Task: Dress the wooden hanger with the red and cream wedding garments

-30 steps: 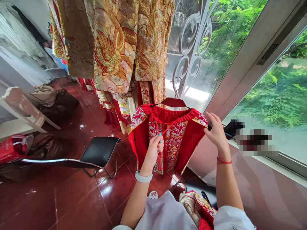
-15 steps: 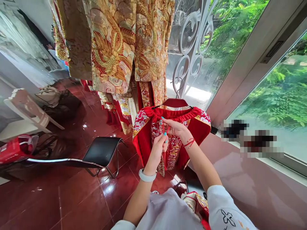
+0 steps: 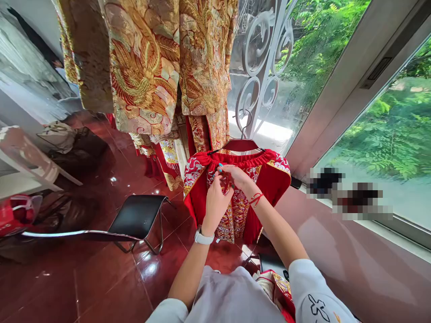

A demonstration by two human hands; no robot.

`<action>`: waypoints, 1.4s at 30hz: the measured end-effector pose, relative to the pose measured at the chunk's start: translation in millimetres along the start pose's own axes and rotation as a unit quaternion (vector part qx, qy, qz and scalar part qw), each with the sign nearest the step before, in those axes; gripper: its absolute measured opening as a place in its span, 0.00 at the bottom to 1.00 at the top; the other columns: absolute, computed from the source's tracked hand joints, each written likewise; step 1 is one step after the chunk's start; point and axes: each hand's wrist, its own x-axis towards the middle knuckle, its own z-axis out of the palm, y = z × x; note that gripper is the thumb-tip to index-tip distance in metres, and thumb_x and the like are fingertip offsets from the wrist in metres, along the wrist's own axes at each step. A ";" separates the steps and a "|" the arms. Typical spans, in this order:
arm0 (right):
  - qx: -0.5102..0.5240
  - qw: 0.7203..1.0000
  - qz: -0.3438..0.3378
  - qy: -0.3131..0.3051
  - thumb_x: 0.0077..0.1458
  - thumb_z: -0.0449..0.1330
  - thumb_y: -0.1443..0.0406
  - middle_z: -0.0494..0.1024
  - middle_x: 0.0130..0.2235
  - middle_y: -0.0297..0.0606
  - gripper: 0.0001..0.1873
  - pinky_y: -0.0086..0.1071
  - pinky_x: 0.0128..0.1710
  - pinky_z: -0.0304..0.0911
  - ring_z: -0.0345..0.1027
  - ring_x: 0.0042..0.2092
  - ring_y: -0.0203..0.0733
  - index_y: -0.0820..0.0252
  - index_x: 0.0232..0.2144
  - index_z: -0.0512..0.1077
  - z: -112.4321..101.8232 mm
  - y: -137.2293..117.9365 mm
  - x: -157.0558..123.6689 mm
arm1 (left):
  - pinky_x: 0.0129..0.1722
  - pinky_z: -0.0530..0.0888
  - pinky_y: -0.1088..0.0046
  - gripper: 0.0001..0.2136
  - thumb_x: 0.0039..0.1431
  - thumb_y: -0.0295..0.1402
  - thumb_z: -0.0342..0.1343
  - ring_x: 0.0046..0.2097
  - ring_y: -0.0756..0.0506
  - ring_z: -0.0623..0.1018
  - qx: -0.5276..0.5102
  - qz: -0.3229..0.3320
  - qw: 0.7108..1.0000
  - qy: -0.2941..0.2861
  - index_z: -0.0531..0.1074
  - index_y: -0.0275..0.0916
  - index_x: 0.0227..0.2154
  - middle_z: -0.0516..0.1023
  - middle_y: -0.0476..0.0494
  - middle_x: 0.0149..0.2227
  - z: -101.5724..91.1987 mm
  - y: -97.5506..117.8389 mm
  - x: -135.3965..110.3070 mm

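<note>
A red skirt [image 3: 276, 185] with gold and silver embroidered panels hangs in front of me from a dark red hanger [image 3: 240, 144]. At its gathered waistband, my left hand [image 3: 215, 204] is closed, thumb and fingertips pinched together on a thin red cord [image 3: 225, 179]. My right hand [image 3: 238, 176] comes in from the other side just above it, its fingers bent and pinching at the same cord. The cord is mostly hidden by the fingers, which touch or nearly touch each other.
Gold embroidered garments [image 3: 144, 76] hang at the back left. A black chair [image 3: 136, 217] stands to the left on the red tiled floor. White scrolled ironwork [image 3: 257, 63] and a window frame [image 3: 340, 89] are on the right. More embroidered cloth [image 3: 281, 287] lies by my right elbow.
My left hand has risen to the waistband beside my right hand, and less of the cord shows. The view has shifted slightly, with the skirt still on its hanger.
</note>
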 end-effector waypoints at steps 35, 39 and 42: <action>-0.716 0.559 -0.402 0.115 0.68 0.51 0.65 0.72 0.35 0.41 0.21 0.40 0.39 0.52 0.56 0.38 0.47 0.44 0.59 0.72 -34.5 25.4 -37.9 | 0.22 0.59 0.77 0.21 0.56 0.52 0.59 0.20 0.54 0.59 -0.192 -0.098 0.931 -0.296 0.63 0.40 0.23 0.60 0.56 0.18 -9.7 -4.7 20.7; -0.684 0.579 -0.413 0.163 0.69 0.49 0.60 0.69 0.30 0.40 0.20 0.41 0.39 0.52 0.54 0.36 0.47 0.47 0.55 0.77 -42.0 40.4 -30.7 | 0.26 0.65 0.74 0.20 0.61 0.51 0.54 0.22 0.51 0.66 -0.158 -0.060 0.937 -0.306 0.66 0.39 0.24 0.66 0.52 0.19 -4.0 2.8 15.4; -0.666 0.584 -0.428 0.180 0.71 0.46 0.59 0.68 0.29 0.40 0.22 0.40 0.39 0.53 0.56 0.36 0.47 0.49 0.56 0.76 -48.4 45.0 -26.8 | 0.36 0.71 0.71 0.20 0.64 0.49 0.51 0.29 0.47 0.74 -0.100 -0.007 0.936 -0.338 0.69 0.39 0.24 0.72 0.47 0.22 -7.9 7.7 7.7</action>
